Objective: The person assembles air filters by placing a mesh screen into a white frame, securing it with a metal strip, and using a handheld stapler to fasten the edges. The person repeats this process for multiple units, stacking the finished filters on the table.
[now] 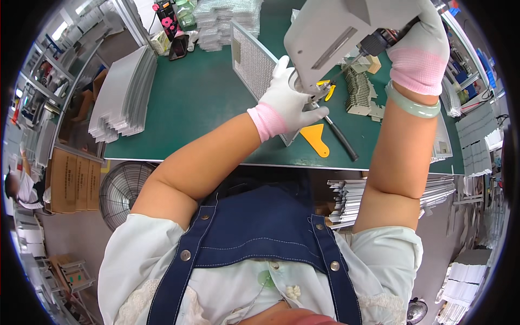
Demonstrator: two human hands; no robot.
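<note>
My left hand [287, 100], in a white glove with a pink cuff, grips the lower corner of a light grey slotted panel [330, 46] tilted up over the bench. Its fingers partly hide the join with a mesh-faced framed panel [254, 59] standing on edge beside it. At the upper right, my gloved right hand [425, 40] is wrapped round a power drill [376, 42] with a black chuck. The long bit points down and left, toward the grey panel's lower corner; its tip is hard to make out. Yellow-handled pliers [329, 91] lie just beyond my left hand.
On the green bench [189, 108] lie a yellow scraper [316, 140], a dark-handled rod tool [341, 135] and stacked small metal brackets [357, 92]. Grey panels [124, 92] are stacked at the left, silver mesh sheets [225, 21] at the back, near a phone [179, 47]. A fan [124, 189] stands below.
</note>
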